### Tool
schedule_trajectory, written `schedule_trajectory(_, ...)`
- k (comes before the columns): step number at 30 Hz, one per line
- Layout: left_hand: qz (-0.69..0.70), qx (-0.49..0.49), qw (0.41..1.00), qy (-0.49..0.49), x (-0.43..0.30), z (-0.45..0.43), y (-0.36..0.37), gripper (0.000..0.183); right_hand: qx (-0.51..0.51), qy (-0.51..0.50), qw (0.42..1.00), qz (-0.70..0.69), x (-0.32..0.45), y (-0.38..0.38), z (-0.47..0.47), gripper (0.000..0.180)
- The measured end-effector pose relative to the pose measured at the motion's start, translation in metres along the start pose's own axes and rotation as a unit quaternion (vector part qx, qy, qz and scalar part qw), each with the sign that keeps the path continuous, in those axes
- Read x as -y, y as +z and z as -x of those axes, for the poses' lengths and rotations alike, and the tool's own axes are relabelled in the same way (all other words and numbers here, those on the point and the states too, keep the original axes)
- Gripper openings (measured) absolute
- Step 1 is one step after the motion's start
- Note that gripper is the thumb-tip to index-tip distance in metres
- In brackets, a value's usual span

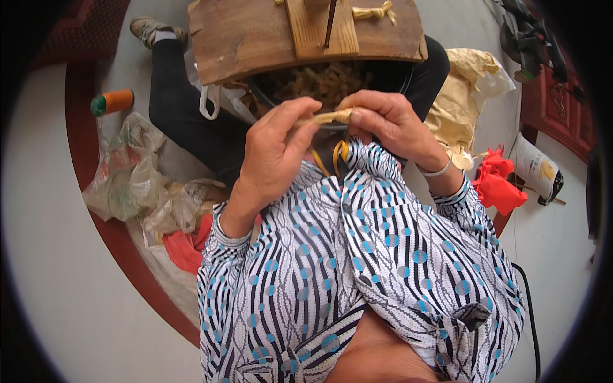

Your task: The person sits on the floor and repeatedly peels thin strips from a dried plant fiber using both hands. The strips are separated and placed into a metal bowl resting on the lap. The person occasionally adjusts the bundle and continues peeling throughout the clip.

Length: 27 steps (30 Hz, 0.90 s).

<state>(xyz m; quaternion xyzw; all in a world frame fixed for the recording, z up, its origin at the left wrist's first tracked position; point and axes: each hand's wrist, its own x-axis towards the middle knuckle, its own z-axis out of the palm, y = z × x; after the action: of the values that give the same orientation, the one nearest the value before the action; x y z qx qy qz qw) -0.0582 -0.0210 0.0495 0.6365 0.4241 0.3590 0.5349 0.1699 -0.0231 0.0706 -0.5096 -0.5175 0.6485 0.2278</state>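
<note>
Between my two hands is a pale yellow, fibrous folded strip, knotted or wrapped near its right end. The fingers of my left hand pinch its left end. My right hand grips the thicker right end with thumb and forefinger. Below the hands, a yellow loop hangs near the shirt front. Just beyond them sits a dark tub with many short tan pieces inside. Across its far side lies a wooden board, bearing an upright thin metal rod and a similar knotted strip.
Plastic bags and an orange spool lie on the floor at left, with red cloth nearer. At right are crumpled brown paper, a red bag, a white printed bag and a black cable.
</note>
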Motion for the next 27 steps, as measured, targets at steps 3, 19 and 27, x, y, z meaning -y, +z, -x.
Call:
schedule_trajectory(3, -0.255, -0.005, 0.963, 0.089, 0.004, -0.011, 0.01, 0.024, -0.069, -0.089, 0.994, 0.001, -0.023, 0.002, -0.009, 0.021)
schedule_trajectory(19, -0.358, -0.031, 0.921, 0.152, 0.012, -0.015, 0.039, 0.012, -0.149, -0.172, 0.961, 0.159, -0.038, -0.001, -0.005, 0.023)
schedule_trajectory(27, -0.299, 0.106, 0.943, 0.105, 0.003, -0.007, 0.012, 0.008, -0.038, -0.251, 0.939, 0.234, -0.036, -0.005, 0.001, 0.014)
